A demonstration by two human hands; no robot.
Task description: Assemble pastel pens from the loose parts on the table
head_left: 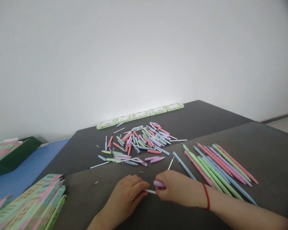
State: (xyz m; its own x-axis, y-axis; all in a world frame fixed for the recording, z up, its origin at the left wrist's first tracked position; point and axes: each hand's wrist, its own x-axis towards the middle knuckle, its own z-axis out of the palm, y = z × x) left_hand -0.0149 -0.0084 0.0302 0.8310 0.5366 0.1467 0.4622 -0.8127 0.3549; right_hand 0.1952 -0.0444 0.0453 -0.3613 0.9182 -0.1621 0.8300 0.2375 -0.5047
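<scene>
My left hand (127, 197) is closed, thumb and forefinger pinching one end of a white pen refill (150, 191). The refill's other end runs to my right hand (175, 188), whose fingers are wrapped round a purple pen barrel piece (159, 184). Whether the refill sits inside the purple piece is hidden by the fingers. Just beyond my right hand lies another white refill (171, 163). A loose pile of pen parts (144, 140), in pink, blue, green and purple with white refills, spreads ahead. To the right lie several whole pens (216, 169) side by side.
Flat green boxes (140, 114) stand in a row along the wall. Printed pastel packages (31, 204) are stacked at the near left. Behind them, a dark green bin (16, 156) holds more packages on a blue surface (48, 159). The dark table (98, 182) carries small scraps.
</scene>
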